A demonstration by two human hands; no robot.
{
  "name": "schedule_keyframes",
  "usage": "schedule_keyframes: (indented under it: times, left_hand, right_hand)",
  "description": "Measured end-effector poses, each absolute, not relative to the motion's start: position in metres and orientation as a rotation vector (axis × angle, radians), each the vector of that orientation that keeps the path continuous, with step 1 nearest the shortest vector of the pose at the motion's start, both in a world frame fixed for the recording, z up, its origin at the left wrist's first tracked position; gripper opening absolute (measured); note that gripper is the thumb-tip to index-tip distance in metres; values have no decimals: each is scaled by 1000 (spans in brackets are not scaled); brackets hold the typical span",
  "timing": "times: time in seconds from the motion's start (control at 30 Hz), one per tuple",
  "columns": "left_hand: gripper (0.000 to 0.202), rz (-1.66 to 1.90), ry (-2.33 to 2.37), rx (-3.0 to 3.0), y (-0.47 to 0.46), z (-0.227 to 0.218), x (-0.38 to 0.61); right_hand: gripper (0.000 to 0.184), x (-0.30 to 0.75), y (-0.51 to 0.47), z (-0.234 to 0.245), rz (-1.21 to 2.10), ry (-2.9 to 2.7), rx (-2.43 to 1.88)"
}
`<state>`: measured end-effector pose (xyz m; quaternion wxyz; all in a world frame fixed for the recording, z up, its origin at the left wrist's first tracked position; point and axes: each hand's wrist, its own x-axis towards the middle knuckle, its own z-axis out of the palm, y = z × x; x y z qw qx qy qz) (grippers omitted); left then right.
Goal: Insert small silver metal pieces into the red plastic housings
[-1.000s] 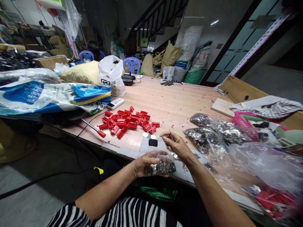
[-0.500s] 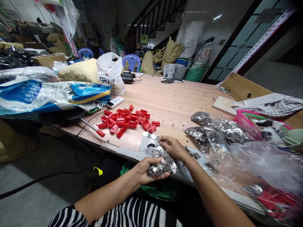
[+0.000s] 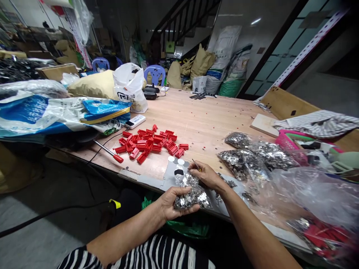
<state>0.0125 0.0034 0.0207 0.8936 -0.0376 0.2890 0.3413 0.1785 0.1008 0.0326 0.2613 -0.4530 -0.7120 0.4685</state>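
My left hand (image 3: pixel 171 204) is closed around the lower left side of a clear plastic bag (image 3: pixel 193 197) full of small shiny metal pieces, tilted at the table's front edge. At the top of this bag is my right hand (image 3: pixel 206 175), its fingers pinched on a thin pointed metal tool (image 3: pixel 195 163) whose exact kind I cannot make out. Under the hands lies a grey mat (image 3: pixel 170 173) with white round spots and a dark oval patch. Loose metal pieces (image 3: pixel 228 181) lie just right of my right hand. A pile of red plastic parts (image 3: pixel 148 142) sits to the left, beyond the hands.
More bags of metal pieces (image 3: pixel 238 160) lie on the right, with loose clear plastic (image 3: pixel 305 194) nearby. A red-handled tool (image 3: pixel 117 158) points toward the front edge. Large sacks (image 3: pixel 61 112) and a white carrier bag (image 3: pixel 130 87) occupy the left. A pink basket (image 3: pixel 288 140) stands at right.
The thin tool in my right hand has tipped more upright. My left hand still holds the bag in almost the same place, and the view has shifted slightly.
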Motion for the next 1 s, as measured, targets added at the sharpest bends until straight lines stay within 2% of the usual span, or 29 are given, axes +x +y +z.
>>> schedule_keyframes:
  times: [0.3,0.7,1.0]
  left_hand:
    - [34,702,551,-116,6,20,14]
    - [40,685,541,-43,2,18,16]
    - [48,675,530,-12,1,21,17]
  right_hand:
    - [25,186,101,30,1125,-2113,-1439]
    - [27,188,95,40,1173,-2044,-1508]
    - [27,194,97,35,1084,-2033,-1468]
